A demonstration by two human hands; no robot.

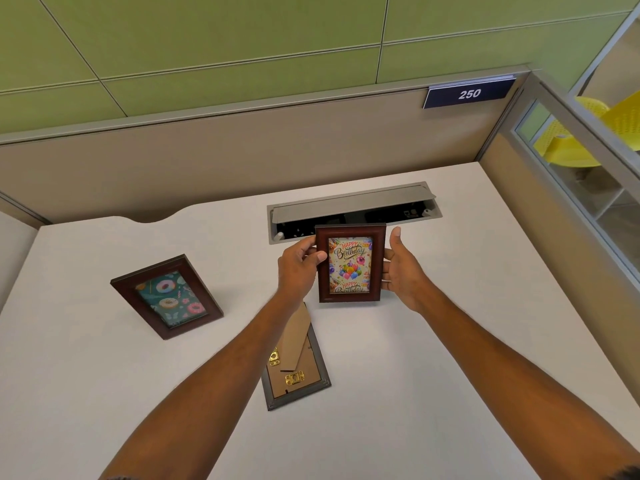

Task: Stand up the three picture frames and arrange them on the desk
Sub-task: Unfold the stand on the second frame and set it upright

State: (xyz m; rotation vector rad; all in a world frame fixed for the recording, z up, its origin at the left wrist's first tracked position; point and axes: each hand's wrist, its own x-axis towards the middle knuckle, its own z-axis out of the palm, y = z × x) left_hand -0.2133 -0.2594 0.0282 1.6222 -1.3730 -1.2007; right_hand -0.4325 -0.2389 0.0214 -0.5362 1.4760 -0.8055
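A dark red frame with a "Happy Birthday" balloon picture (349, 264) is upright in the middle of the white desk (485, 306), its picture facing me. My left hand (299, 268) grips its left edge and my right hand (403, 270) holds its right edge. To the left, a dark brown frame with a doughnut picture (167, 296) stands tilted back on the desk. A third frame (298, 368) lies face down under my left forearm, its cardboard back, brass clips and folded-out stand showing.
An open grey cable tray (353, 206) is set into the desk just behind the birthday frame. Beige partition walls close off the back and right; a "250" sign (469, 94) hangs at the back. Yellow chairs (588, 133) show beyond the right glass.
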